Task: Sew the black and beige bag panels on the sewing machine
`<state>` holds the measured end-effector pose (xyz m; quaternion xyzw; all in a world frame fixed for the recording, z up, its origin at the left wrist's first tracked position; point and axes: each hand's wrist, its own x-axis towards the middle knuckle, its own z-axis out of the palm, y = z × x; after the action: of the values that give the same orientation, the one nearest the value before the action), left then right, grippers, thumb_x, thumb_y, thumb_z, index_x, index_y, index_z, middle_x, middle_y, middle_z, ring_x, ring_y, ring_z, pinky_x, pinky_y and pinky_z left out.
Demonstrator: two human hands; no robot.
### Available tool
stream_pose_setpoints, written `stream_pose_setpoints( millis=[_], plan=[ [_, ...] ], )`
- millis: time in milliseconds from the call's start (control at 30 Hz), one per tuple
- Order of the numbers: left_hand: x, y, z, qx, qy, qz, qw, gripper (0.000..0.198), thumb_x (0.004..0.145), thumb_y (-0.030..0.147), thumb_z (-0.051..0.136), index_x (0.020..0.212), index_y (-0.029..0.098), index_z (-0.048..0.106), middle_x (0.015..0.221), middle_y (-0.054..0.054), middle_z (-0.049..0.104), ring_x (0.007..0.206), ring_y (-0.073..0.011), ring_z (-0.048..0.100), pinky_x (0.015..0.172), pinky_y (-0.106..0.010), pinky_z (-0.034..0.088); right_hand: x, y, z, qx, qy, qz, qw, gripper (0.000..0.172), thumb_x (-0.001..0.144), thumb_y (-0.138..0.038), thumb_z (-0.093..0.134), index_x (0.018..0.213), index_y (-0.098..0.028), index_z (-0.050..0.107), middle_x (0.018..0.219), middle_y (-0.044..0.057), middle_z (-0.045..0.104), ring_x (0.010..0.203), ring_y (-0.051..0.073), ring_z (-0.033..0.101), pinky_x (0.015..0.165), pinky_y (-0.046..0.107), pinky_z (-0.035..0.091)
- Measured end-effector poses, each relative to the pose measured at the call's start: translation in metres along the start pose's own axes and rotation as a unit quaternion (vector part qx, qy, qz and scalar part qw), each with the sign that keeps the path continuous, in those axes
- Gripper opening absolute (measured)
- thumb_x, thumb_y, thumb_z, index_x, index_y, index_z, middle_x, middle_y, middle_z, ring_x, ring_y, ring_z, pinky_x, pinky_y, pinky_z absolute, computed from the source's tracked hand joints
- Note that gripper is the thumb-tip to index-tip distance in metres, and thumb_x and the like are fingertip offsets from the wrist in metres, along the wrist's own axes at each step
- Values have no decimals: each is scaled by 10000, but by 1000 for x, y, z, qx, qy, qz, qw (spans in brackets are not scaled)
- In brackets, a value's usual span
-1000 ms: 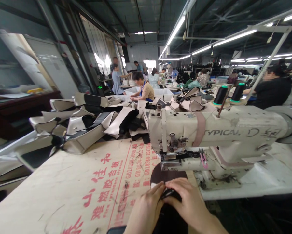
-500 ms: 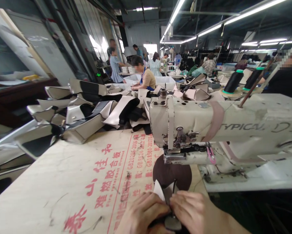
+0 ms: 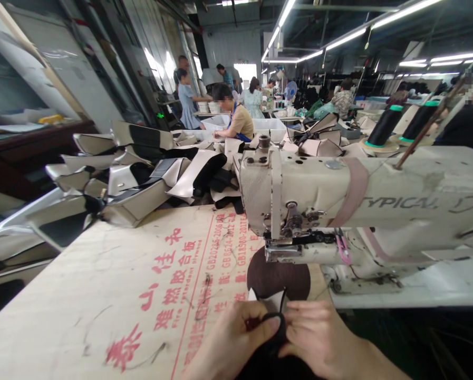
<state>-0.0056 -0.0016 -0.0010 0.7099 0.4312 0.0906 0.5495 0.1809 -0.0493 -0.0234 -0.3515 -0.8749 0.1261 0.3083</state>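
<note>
My left hand [image 3: 238, 338] is closed on a black and beige sewn piece [image 3: 274, 302] at the bottom middle, its thumb pressed on a black folded edge. Close beside it, my right hand [image 3: 319, 335] grips the same piece from the right with bent fingers. Pale pointed flaps with a dark edging stick up between the hands. The lower part of the piece is dark and runs out of view. Just beyond lies a dark brown round pad [image 3: 278, 277], under the arm of a sewing machine [image 3: 299, 195].
A plywood board [image 3: 113, 279] with red print and loose threads covers the left front. Behind it is a pile of similar beige and black pieces [image 3: 141, 195]. Black thread spools [image 3: 384, 126] stand behind the machine. A co-worker [image 3: 240, 119] sits beyond the pile.
My left thumb has moved up onto the black edge, and more black material shows between my hands. A grey oval part seen low between them is out of sight. The view has shifted slightly.
</note>
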Motion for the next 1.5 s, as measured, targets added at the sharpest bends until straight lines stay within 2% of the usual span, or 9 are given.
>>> stream_pose_setpoints(
  millis=[133,267,367,567,733,900,1033,1200,1500],
  plan=[
    [9,-9,2,15,13,2,1000,391,835,448,433,568,165,404,584,60,292,569,-85,271,498,-210,211,-2,10,5,77,8,90,993,208,860,-312,580,689,-196,553,724,-39,601,736,108,584,1003,369,354],
    [13,-9,1,53,63,-12,997,393,802,480,445,579,158,468,584,55,303,571,-93,282,496,-212,218,-3,10,8,96,95,176,975,179,796,-315,662,904,-214,560,926,0,575,893,147,529,867,310,419],
    [17,-7,-1,62,70,-27,995,375,765,475,472,568,156,483,565,56,310,561,-95,282,488,-214,222,-1,7,8,73,57,138,986,121,892,-247,525,1007,-211,534,972,25,555,918,163,491,804,306,415],
    [15,-2,-5,66,63,-21,996,345,786,406,471,556,149,489,520,59,338,508,-82,314,458,-200,251,2,4,9,73,22,112,991,124,943,-189,381,948,-169,503,901,38,538,866,170,457,765,312,418],
    [-17,7,4,128,164,78,975,238,826,256,496,1041,215,589,795,12,622,714,-121,571,677,-207,458,3,4,14,83,89,129,984,140,941,-181,376,874,-175,498,837,29,526,817,158,465,718,289,405],
    [-24,-3,16,271,207,182,922,319,882,173,405,1121,262,596,979,-15,626,905,-131,594,833,-215,479,2,1,21,85,133,159,975,112,928,-147,396,883,-186,491,851,21,526,837,164,466,746,293,391],
    [-14,-21,16,334,187,216,898,484,821,37,379,1237,253,502,1017,-24,593,949,-138,571,889,-254,483,3,-2,27,78,164,183,966,105,919,-131,408,899,-189,494,879,29,528,857,170,470,758,300,396],
    [-11,-21,10,332,174,203,905,520,794,10,377,1243,258,462,1018,-27,568,938,-162,539,880,-308,486,8,1,27,63,169,188,966,110,917,-136,424,880,-186,515,848,22,536,829,157,484,740,285,413],
    [1,-3,-8,283,96,172,939,313,876,76,300,986,189,570,950,-49,568,895,-168,531,811,-300,455,12,13,13,66,37,164,984,149,934,-171,402,969,-185,546,922,37,525,880,167,482,774,303,423]
  ],
)
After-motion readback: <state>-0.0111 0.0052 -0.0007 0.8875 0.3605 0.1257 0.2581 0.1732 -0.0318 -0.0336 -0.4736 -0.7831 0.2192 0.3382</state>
